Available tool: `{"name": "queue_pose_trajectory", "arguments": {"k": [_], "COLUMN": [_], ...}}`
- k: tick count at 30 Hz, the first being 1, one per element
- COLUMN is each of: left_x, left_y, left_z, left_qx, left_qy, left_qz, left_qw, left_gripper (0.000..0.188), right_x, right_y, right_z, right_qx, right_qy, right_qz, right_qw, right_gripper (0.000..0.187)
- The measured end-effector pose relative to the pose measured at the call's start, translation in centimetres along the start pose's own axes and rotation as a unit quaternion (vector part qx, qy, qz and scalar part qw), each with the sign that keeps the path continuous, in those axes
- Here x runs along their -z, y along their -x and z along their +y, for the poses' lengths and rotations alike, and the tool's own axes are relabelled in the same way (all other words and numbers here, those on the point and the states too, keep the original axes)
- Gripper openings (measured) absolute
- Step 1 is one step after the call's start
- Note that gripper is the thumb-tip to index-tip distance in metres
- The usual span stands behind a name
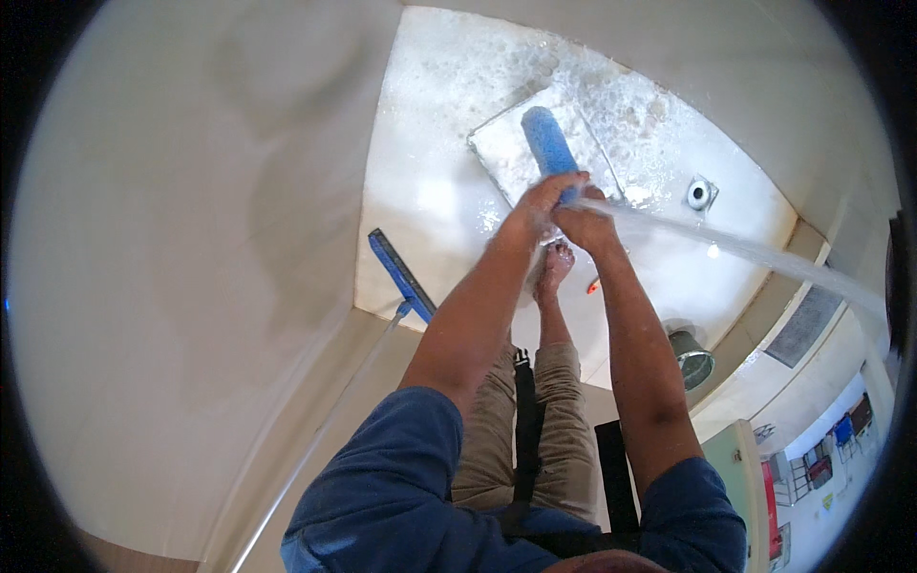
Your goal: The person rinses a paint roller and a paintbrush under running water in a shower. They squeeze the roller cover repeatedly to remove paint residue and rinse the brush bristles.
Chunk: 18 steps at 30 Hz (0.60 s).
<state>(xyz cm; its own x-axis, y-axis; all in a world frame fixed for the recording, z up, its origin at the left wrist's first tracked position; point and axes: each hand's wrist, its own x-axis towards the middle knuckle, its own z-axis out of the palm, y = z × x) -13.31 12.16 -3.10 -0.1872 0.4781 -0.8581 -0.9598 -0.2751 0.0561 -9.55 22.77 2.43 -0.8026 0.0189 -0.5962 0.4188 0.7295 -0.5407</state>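
A fuzzy blue paint roller sleeve (549, 141) is held in front of me, tilted, its free end pointing away. My left hand (544, 205) is wrapped round its near end, thumb along the side. Close beside it, my right hand (587, 224) is closed at the same end, its fingers partly hidden. A stream of water (735, 245) comes in from the right and strikes at my hands. Below the sleeve, a square white panel (501, 143) with a dark edge lies on the floor, wet and foamy.
A blue-headed squeegee (401, 274) leans at the left, its long pole running toward me. On the wet white floor (430, 86) are a round drain (699, 195) and a small orange-red object (593, 286). A metal bucket (690, 359) stands at right. My bare foot (554, 270) is below my hands.
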Motion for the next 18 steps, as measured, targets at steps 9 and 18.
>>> {"name": "queue_pose_trajectory", "arguments": {"k": [9,18], "left_x": [-3.0,-2.6], "left_y": [3.3,1.9], "left_z": [4.8,6.4], "left_qx": [-0.169,-0.182], "left_qy": [0.146,0.029], "left_qz": [-0.116,0.024], "left_qw": [0.968,0.983], "left_gripper": [0.059,0.049], "right_x": [1.9,2.8], "right_y": [7.2,8.3], "right_z": [-3.8,-5.6], "right_qx": [-0.27,-0.272], "right_qy": [-0.707,-0.799], "right_qz": [-0.045,-0.056], "right_qw": [0.652,0.533], "right_gripper": [0.024,0.049]}}
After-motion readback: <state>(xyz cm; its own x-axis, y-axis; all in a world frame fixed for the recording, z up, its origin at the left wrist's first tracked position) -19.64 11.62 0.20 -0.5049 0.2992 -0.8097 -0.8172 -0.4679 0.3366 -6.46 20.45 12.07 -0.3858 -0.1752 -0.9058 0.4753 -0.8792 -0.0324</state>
